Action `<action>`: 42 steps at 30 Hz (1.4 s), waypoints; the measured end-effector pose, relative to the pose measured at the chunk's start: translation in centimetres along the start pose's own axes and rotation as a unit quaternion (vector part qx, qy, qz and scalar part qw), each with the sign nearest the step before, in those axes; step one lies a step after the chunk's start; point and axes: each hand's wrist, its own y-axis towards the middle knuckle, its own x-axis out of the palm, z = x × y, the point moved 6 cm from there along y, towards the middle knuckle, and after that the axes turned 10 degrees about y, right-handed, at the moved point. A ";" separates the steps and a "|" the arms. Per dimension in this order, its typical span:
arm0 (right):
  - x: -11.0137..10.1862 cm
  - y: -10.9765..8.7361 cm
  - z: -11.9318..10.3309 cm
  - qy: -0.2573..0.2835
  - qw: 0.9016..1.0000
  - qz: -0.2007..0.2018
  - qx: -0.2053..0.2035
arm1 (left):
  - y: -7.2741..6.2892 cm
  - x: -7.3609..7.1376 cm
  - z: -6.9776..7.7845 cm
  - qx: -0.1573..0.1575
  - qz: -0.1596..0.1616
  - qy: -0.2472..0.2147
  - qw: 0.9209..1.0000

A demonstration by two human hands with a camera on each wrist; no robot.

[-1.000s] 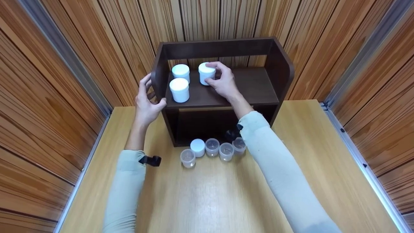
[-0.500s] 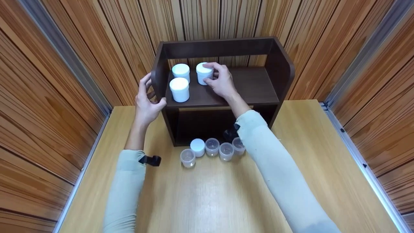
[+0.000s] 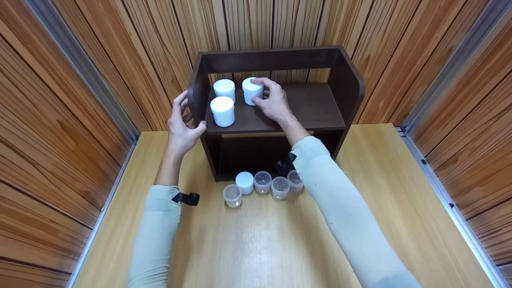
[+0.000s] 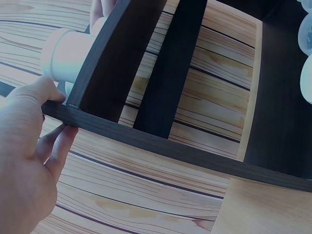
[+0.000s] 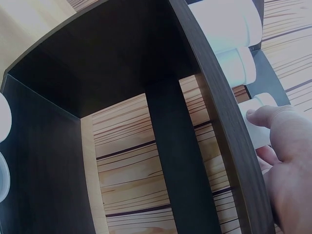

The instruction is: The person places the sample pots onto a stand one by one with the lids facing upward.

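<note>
On the upper board of a dark brown shelf [image 3: 304, 106], my right hand [image 3: 275, 100] grips a white lidded jar [image 3: 251, 93], thumb in front and fingers over the far side. In the right wrist view the thumb lies along that jar [image 5: 257, 117]. Two more white jars stand to its left, a rear one [image 3: 224, 89] and a front one [image 3: 222, 112]. My left hand [image 3: 182, 126] holds the shelf's left side panel, thumb at the front edge and fingers on the outside. The left wrist view shows its thumb and fingers [image 4: 61, 148] on either side of the panel edge.
Before the shelf on the wooden table [image 3: 248, 248] stand several clear cups [image 3: 233, 196] and a small white-topped container [image 3: 244, 182]. The lower compartment [image 3: 252, 154] opens behind them. Wood-panelled walls [image 3: 248, 24] enclose the back and sides.
My right hand has shifted slightly left with the white jar, nearer the other two jars, then stayed put. My left hand has kept its place on the side panel.
</note>
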 end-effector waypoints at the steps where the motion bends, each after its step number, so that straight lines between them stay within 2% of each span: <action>1: 0.0 0.0 0.0 0.002 1.000 -0.001 0.000 | 0.0 0.0 0.0 -0.001 0.000 0.000 1.000; 14: -0.2 -0.4 0.0 0.016 1.000 -0.005 -0.003 | -0.1 0.0 0.0 0.010 0.011 -0.009 1.000; 22: -0.5 -1.1 -0.3 0.044 0.999 -0.011 -0.023 | -0.1 0.1 -0.2 0.001 0.006 -0.009 1.000; 30: -1.2 -2.0 -0.5 0.033 0.998 0.015 -0.041 | -0.2 0.1 -0.1 0.005 0.006 -0.007 1.000; 37: -1.5 -3.1 -0.8 0.032 0.997 0.043 -0.048 | -0.2 0.0 -0.2 -0.012 0.001 0.005 1.000; 42: -1.7 -4.0 -1.1 0.044 0.996 0.051 -0.059 | -0.1 0.0 -0.1 -0.003 0.008 -0.005 1.000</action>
